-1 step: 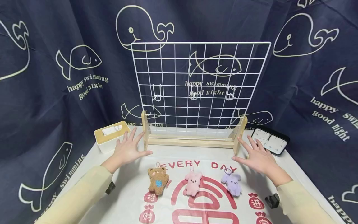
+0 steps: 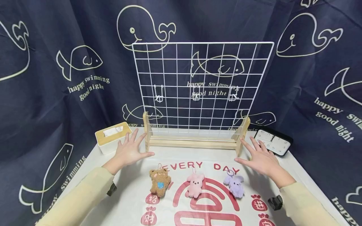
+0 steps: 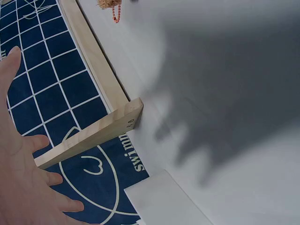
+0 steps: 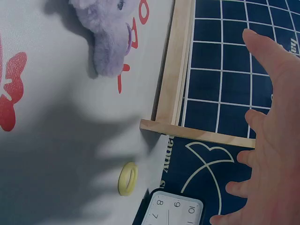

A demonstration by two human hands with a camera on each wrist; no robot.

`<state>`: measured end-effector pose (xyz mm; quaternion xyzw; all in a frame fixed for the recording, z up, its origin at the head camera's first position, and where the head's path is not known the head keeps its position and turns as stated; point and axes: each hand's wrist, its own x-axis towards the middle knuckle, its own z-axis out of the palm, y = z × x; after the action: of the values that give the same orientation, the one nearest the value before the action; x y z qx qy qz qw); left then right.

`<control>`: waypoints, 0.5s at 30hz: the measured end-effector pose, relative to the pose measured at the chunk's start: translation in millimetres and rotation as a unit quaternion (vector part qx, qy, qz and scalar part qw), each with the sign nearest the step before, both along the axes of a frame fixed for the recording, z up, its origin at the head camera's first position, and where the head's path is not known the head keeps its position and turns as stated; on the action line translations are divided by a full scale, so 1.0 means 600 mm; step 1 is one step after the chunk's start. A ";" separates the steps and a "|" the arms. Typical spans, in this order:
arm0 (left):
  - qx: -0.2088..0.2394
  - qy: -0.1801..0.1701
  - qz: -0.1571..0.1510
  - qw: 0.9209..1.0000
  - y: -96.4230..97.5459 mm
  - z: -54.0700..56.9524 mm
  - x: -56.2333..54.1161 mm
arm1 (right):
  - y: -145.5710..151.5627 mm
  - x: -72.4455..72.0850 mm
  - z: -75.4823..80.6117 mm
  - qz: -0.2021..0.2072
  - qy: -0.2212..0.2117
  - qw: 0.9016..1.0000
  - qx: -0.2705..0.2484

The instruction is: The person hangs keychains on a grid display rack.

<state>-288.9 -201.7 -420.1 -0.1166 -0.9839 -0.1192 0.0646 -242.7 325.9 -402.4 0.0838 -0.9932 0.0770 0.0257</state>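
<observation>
My left hand (image 2: 128,152) is held over the table with its fingers spread, between the tissue box (image 2: 108,145) and the left foot of the wire grid rack (image 2: 195,142). On the other side, my right hand (image 2: 258,160) is spread the same way, between the rack's right foot and a clock (image 2: 272,142). Neither hand holds anything. Three plush keychains lie in a row in front of the rack: a brown bear (image 2: 160,182), a pink one (image 2: 195,185) and a purple one (image 2: 235,185). Three white hooks (image 2: 159,98) hang across the grid's middle.
A yellow ring (image 4: 127,179) lies by the clock in the right wrist view; in the head view my right hand hides it. The white tablecloth (image 2: 127,201) bears red print. A dark blue curtain (image 2: 85,25) with whales and fish hangs behind the rack.
</observation>
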 end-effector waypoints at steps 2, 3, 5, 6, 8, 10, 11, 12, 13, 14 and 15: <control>0.003 -0.002 -0.001 1.000 0.001 -0.001 0.000 | 0.001 -0.001 -0.001 0.000 0.000 1.000 0.001; 0.002 -0.002 -0.002 1.000 0.001 -0.001 0.000 | 0.001 -0.001 0.000 -0.001 0.000 1.000 0.001; 0.004 -0.003 -0.003 1.000 0.002 -0.001 0.001 | 0.002 -0.002 -0.001 -0.001 0.001 1.000 0.000; 0.004 -0.002 -0.003 1.000 0.002 -0.001 0.000 | 0.002 -0.003 -0.001 -0.001 0.002 1.000 0.000; 0.006 -0.002 -0.003 1.000 0.002 0.000 0.000 | 0.001 -0.004 0.000 -0.001 0.005 1.000 0.000; 0.012 0.003 -0.004 1.000 0.002 0.002 0.000 | 0.001 -0.004 0.000 0.001 0.009 1.000 0.000; 0.018 0.005 -0.006 1.000 0.002 0.003 0.000 | 0.000 -0.005 0.000 0.002 0.013 1.000 0.001; 0.027 0.010 -0.010 1.000 0.001 0.003 -0.001 | 0.000 -0.005 0.000 0.003 0.018 1.000 0.001; 0.039 0.016 -0.015 0.999 0.001 0.003 -0.001 | 0.000 -0.005 0.001 0.005 0.023 1.000 0.000; 0.052 0.022 -0.019 0.998 0.000 0.003 -0.003 | -0.001 -0.004 0.001 0.007 0.028 1.000 -0.001; 0.070 0.029 -0.025 0.997 0.000 0.002 -0.004 | -0.001 -0.004 0.002 0.009 0.034 0.999 -0.003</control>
<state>-291.6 -201.8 -418.7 -0.1400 -0.9676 -0.1858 0.0981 -245.1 325.3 -401.0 0.0951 -0.9907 0.0773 0.0585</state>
